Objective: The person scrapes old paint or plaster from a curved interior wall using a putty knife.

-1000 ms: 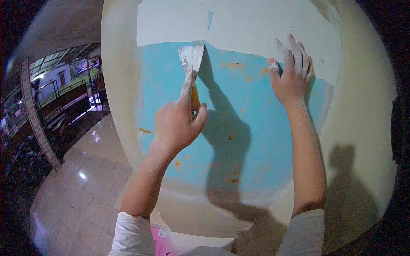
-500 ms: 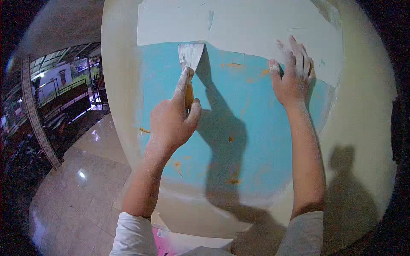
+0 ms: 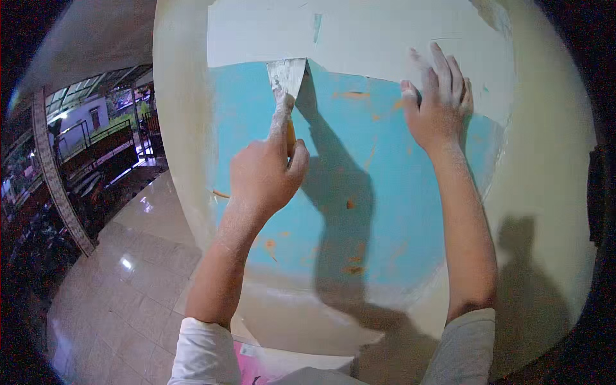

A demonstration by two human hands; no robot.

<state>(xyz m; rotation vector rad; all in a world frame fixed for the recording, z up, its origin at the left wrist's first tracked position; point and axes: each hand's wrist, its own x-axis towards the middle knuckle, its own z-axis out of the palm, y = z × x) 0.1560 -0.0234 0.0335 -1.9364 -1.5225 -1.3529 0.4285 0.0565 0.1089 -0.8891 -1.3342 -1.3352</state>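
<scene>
My left hand (image 3: 266, 172) grips a putty knife (image 3: 289, 76), its index finger stretched along the tool toward the blade. Only part of the yellowish handle shows beside the fingers. The wide, whitish-smeared blade rests at the line where a white coat (image 3: 372, 35) meets a blue wall surface (image 3: 256, 115). To the right, my right hand (image 3: 439, 109) lies against the wall across the white coat's lower border, fingers spread and holding nothing. White dust covers its fingers and my left index finger.
Beige wall (image 3: 539, 154) surrounds the blue patch, which has orange-brown spots. Shadows of my arm and head fall across the wall. At left are a shiny tiled floor (image 3: 122, 301), a post (image 3: 61, 173) and dark railings. Something pink and white (image 3: 256, 362) lies low between my arms.
The blade has shifted slightly upward at the white coat's border. My right hand has slid a little up the wall. The whole view has also moved slightly.
</scene>
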